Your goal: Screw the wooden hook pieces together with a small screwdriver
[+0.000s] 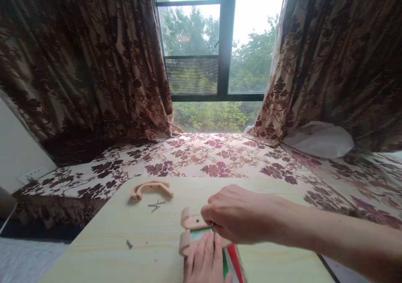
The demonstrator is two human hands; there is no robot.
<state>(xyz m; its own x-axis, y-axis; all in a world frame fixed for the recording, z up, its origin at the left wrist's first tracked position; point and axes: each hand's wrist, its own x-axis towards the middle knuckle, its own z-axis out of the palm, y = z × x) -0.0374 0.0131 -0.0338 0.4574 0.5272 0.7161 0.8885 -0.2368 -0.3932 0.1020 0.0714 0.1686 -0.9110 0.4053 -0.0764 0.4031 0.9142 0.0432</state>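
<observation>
My right hand (pixel 232 214) is closed in a fist above the work. A thin metal shaft (pixel 214 227), perhaps a tool or a screw, shows below its fingers; its upper part is hidden. My left hand (pixel 205 258) lies with fingers stretched over a curved light-wood piece (pixel 185 245), pressing on it. A second curved wood piece (pixel 190 220) with a dark hole sits just behind. Under them is a flat item with green, white and red areas (pixel 234 262), partly covered by my hand.
Two more curved wood pieces (pixel 152 187) rest at the table's back left, with several screws (pixel 156 205) in front. One loose screw (pixel 129 244) lies nearer me on the pale wooden table (pixel 103 249). Beyond are a flower-patterned cloth (pixel 216 155), curtains and a window.
</observation>
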